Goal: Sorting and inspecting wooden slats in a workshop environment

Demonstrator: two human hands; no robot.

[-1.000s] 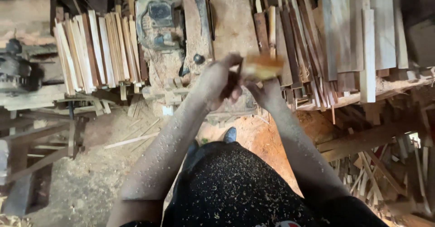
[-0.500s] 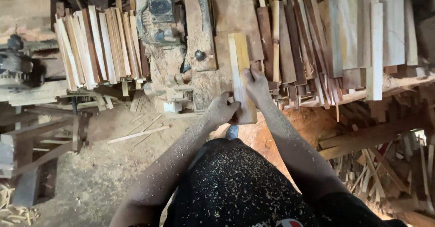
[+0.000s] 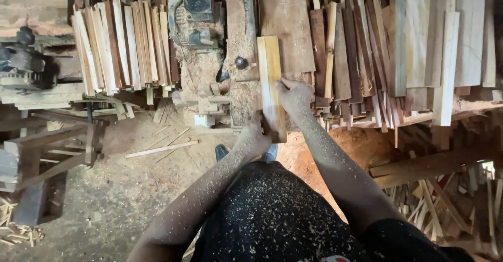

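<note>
A pale yellow wooden plank [image 3: 270, 73] lies lengthwise on a sawdust-covered machine table [image 3: 285, 26], pointing away from me. My left hand [image 3: 255, 134] grips the plank's near end at its left edge. My right hand [image 3: 294, 95] presses on the plank's right edge, a little farther along. Both forearms are dusted with sawdust. A small dark knob [image 3: 240, 62] sits just left of the plank.
A stack of thin slats [image 3: 123, 42] stands on the left, beside a dusty motor housing [image 3: 195, 16]. Many planks [image 3: 408, 47] pile up on the right. Below are a sawdust floor, a loose stick [image 3: 161, 148] and scrap offcuts [image 3: 440, 199].
The plank was held up in both hands a second ago. It came down flat onto the machine table and has slid a little away from me, both hands staying on it.
</note>
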